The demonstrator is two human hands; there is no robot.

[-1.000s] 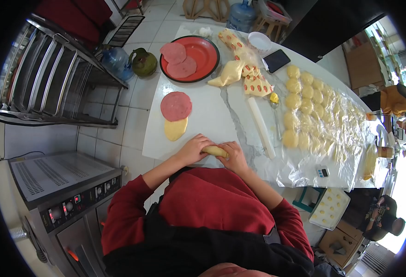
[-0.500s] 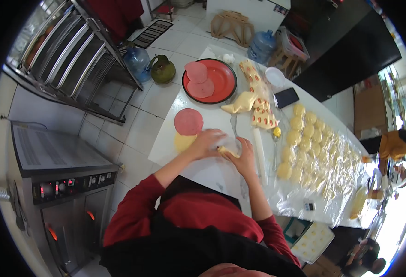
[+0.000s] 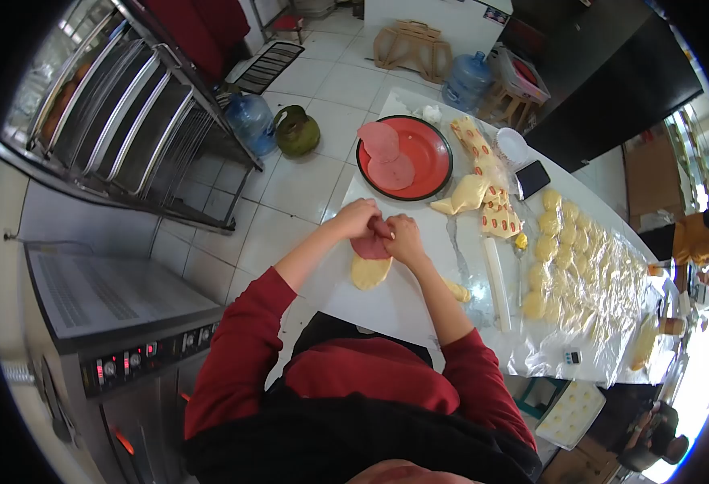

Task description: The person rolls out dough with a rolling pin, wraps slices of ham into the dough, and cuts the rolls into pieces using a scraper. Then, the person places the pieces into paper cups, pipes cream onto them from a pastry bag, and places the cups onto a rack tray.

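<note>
1. Both hands are brought close together: the left hand (image 3: 358,219) at eleven o'clock and the right hand (image 3: 405,239) at three o'clock of the meat slice (image 3: 373,248). Its far edge appears to be gripped by the fingers of both, though the exact contact of the fingertips is hidden.
2. The thin meat could be torn if one side is pulled harder than the other.
3. A loose or crooked curl could be produced by uneven finger pressure.
4. The slice could be slid off the flat dough (image 3: 370,275), or the dough dragged out of shape, if the stack is not pressed down evenly.
5. The dough roll (image 3: 457,290), at four o'clock and just beside the right forearm, could be knocked by a sideways swing of the elbow.
6. The meat slice is laid over the far part of the dough, on the white table (image 3: 346,300). It is pink, with its far edge curled into a small, darker tube.
7. The dough is left uncovered at six o'clock, where a pale yellow, rounded, smooth-looking tongue is shown.
</note>
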